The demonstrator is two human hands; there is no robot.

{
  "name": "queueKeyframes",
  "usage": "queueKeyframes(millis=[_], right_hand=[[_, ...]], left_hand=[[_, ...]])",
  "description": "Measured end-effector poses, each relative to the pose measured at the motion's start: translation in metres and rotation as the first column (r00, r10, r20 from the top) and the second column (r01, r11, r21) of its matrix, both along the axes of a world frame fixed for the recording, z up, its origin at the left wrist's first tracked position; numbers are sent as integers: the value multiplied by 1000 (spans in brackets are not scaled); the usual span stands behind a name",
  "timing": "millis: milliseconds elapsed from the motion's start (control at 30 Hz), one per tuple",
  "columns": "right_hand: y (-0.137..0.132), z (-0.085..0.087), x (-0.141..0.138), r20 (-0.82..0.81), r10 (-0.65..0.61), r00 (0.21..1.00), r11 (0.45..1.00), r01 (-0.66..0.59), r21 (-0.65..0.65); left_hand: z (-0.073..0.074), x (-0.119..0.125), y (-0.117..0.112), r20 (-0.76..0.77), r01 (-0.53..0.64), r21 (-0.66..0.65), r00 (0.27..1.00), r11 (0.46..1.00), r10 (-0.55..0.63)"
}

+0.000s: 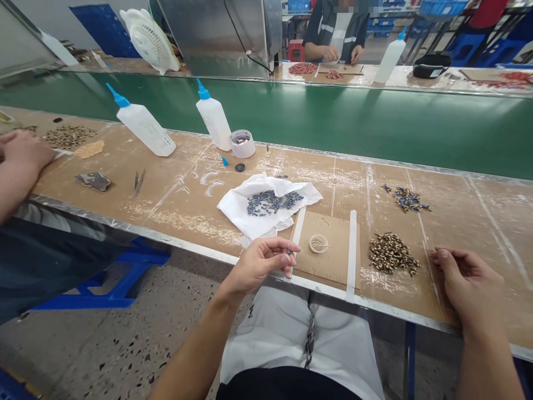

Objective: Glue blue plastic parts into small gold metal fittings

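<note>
Left-hand fingers are pinched round a tiny blue piece; beside small black-and-gold pieces, heaped probably for reach, whether the right hand grips cannot be told

A green conveyor belt runs across the room, streaked with pale reflections of light, between a cardboard-topped workbench and a second bench beyond. Over there rises a stainless-steel housing – a black cable hanging down its face – beside a white electric fan. A blue panel leans near a pale wall. Farther back are blue plastic crates and a red stool; below, a blue plastic stool stands on speckled terrazzo-like floor.
</note>
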State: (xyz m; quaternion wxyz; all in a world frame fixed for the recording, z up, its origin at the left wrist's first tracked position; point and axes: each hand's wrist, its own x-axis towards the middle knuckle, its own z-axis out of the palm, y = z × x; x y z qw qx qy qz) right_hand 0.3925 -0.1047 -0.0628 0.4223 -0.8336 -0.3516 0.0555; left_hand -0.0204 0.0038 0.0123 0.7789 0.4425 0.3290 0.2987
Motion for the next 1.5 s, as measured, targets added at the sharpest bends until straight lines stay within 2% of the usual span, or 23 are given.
queueKeyframes(millis=[133,267,367,433,467,533,600,667,767,900,1033,1133,1200,1300,1367,1500], right_hand=[[2,8,-6,-119,0,993,997,9,75],[6,32,-35,-159,-26,987,965,66,255],[13,56,-77,-137,120,983,955,-76,286],[20,68,-107,-136,306,942,937,-272,220],[24,71,-121,-136,418,898,904,-396,160],[34,75,-144,-160,614,773,788,-613,63],[42,74,-160,-193,704,683,701,-712,38],[48,71,-170,-213,712,669,692,-720,50],[52,69,-177,-186,704,685,703,-710,46],[57,76,-183,-104,756,647,654,-755,54],[70,84,-190,-74,810,581,584,-812,13],[82,84,-192,-31,840,542,541,-840,-33],[87,81,-190,60,842,536,538,-842,-36],[88,77,-186,257,795,549,579,-814,-53],[87,79,-183,328,779,534,589,-803,-92],[85,83,-181,243,837,490,529,-839,-127]], left_hand=[[-1,5,-8,-48,79,13,996,997,-79],[-4,13,-16,-124,119,62,986,991,-111],[-6,18,-19,-170,148,158,978,976,-120],[-6,20,-19,-232,177,326,967,929,-103],[-6,20,-19,-272,188,423,960,886,-74],[-7,20,-18,-331,196,548,943,813,-4],[-9,20,-18,-347,183,547,938,817,22],[-13,19,-20,-331,167,471,944,866,-2],[-17,19,-22,-283,137,353,958,926,-34],[-15,22,-22,-254,116,294,966,949,-40],[-12,24,-19,-277,164,316,958,935,-75],[-10,25,-18,-317,201,348,944,916,-87],[-9,26,-17,-346,227,393,934,891,-85],[-7,27,-15,-367,246,470,928,847,-66],[-7,27,-14,-374,246,493,926,834,-52],[-13,25,-15,-378,240,454,924,858,-58]])
